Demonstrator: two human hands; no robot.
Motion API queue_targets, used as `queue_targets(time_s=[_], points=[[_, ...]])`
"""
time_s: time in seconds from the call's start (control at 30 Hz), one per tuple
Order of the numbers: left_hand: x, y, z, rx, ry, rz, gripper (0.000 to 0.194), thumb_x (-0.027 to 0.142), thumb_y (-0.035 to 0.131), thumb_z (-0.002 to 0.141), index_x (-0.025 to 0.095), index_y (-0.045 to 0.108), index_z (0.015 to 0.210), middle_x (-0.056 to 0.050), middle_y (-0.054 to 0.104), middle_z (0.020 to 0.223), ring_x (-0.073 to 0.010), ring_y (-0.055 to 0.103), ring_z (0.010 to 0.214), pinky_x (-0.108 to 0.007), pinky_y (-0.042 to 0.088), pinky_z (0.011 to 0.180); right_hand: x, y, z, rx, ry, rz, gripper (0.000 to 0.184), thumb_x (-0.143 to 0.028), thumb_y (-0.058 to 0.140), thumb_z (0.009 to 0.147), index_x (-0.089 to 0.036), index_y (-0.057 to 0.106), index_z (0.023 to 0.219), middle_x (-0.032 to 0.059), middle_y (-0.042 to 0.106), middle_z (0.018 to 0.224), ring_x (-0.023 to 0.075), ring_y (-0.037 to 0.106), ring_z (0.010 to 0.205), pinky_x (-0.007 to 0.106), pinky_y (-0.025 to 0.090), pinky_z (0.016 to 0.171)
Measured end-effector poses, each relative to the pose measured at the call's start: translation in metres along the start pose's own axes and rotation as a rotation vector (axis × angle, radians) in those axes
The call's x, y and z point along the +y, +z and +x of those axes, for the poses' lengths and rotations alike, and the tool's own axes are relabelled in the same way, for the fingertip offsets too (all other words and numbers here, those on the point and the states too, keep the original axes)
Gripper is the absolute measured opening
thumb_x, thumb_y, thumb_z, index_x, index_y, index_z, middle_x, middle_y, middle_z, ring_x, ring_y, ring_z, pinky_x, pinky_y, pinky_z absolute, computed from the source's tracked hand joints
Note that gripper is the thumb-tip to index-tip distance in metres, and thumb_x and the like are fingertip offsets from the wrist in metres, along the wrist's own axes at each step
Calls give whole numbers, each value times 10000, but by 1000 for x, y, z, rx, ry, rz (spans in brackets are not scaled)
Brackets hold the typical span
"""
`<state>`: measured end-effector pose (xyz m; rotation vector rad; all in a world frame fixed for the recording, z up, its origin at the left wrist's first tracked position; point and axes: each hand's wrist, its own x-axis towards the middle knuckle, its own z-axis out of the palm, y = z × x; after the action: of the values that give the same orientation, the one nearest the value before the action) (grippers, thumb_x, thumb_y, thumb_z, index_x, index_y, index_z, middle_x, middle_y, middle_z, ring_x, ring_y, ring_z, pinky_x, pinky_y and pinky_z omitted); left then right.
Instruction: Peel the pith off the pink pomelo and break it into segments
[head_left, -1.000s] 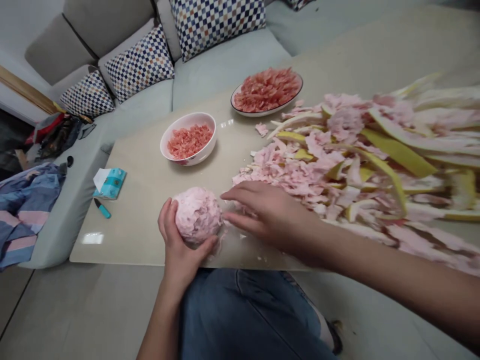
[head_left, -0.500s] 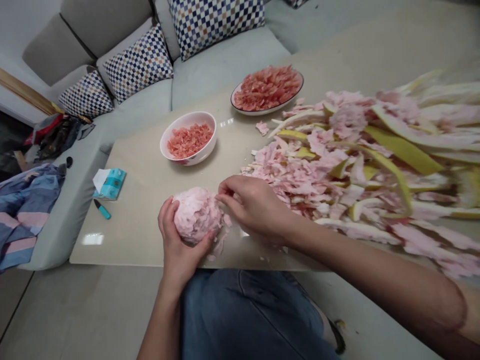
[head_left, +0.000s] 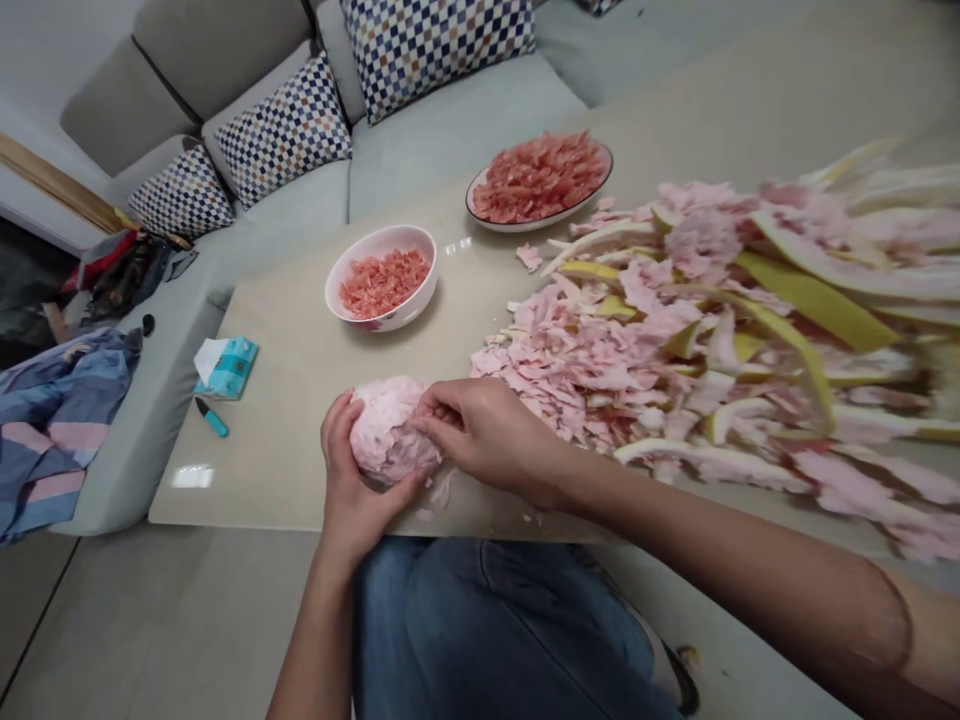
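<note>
As we are sitting at a pale tabletop (head_left: 277, 440), our left hand (head_left: 358, 505) is cupping a pith-covered fruit (head_left: 390, 425) near the table's front edge, its fingers wrapping the 9 o'clock side and its thumb pressing low at about 5 o'clock. Our right hand (head_left: 491, 430) is reaching in from 3 o'clock, thumb and forefinger pressing together against the fruit's pink-white surface — whether they are pinching a shred of pith, we cannot tell.

Taking the fruit as the center of the dial, a white bowl (head_left: 341, 300) of pink pulp (head_left: 384, 283) is standing at 12 o'clock, and a dark-rimmed plate (head_left: 517, 223), heaped with more pulp, is resting at 1. A broad pile of peel and pith (head_left: 675, 340) is sprawling between 2 and 3 o'clock — yellow rind showing among pink scraps. A blue tissue pack (head_left: 234, 368) is lying toward 10 o'clock, a teal-and-black tool (head_left: 213, 418) just beside it at 9. Checkered cushions (head_left: 285, 130) are lining the sofa (head_left: 457, 130) toward 11 and 12 o'clock.
</note>
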<state>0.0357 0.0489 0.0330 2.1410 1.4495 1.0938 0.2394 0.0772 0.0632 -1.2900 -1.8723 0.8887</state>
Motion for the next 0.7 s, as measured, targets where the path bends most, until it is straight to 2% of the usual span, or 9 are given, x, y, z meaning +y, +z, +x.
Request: queue_targets(time_s=[0.13,0.2,0.27,0.33,0.4,0.47,0.57,0.7], points=[[-3,-3,1,-20,13,-3,921,315,863,672,325,341,1430,-122,310,1544,-316,314,1459,-570,279,1190,23,-15,-6,72,-132,-263,175,-161,519,910,-138,691,895,84,702,820,196,614,752,291,424,689],[-2,-4,1,-37,6,-10,929,328,871,667,336,342,1432,-115,310,1549,-315,310,1461,-573,271,1193,36,-26,-10,127,-203,-372,236,-111,487,888,-134,700,987,126,718,971,240,639,885,339,470,768],[0,-5,1,-44,-16,-24,926,346,877,662,344,356,1427,-105,313,1554,-315,312,1460,-570,267,1195,46,-38,-14,203,-269,-527,248,-91,492,865,-125,719,958,190,676,1183,306,610,1065,433,483,879],[4,-2,1,-19,-57,-51,884,355,872,668,342,387,1407,-99,333,1549,-315,333,1450,-563,279,1191,49,-48,-15,251,-306,-656,213,-130,518,878,-135,727,839,212,637,1270,355,571,1149,509,469,936],[9,2,1,39,-101,-66,831,345,864,678,332,417,1379,-95,364,1531,-310,366,1431,-548,301,1183,46,-51,-12,257,-318,-710,229,-174,522,905,-141,726,807,211,654,1235,364,582,1128,519,478,920],[14,7,2,98,-131,-53,814,316,856,683,325,422,1372,-91,388,1507,-301,390,1413,-527,316,1179,36,-49,-9,240,-338,-691,245,-162,493,922,-132,736,926,198,674,1184,340,615,1058,481,501,862],[19,13,3,143,-182,-55,894,290,858,666,322,375,1417,-87,400,1489,-287,406,1395,-499,327,1178,18,-37,-3,157,-435,-580,303,-116,444,938,-143,716,1068,155,705,1089,275,641,946,395,512,782],[18,17,1,168,-254,-123,981,331,880,622,298,345,1443,-106,391,1500,-300,421,1385,-489,362,1159,-6,-23,4,31,-594,-553,224,-156,511,945,-132,707,1051,136,718,1038,241,632,906,342,494,747]])
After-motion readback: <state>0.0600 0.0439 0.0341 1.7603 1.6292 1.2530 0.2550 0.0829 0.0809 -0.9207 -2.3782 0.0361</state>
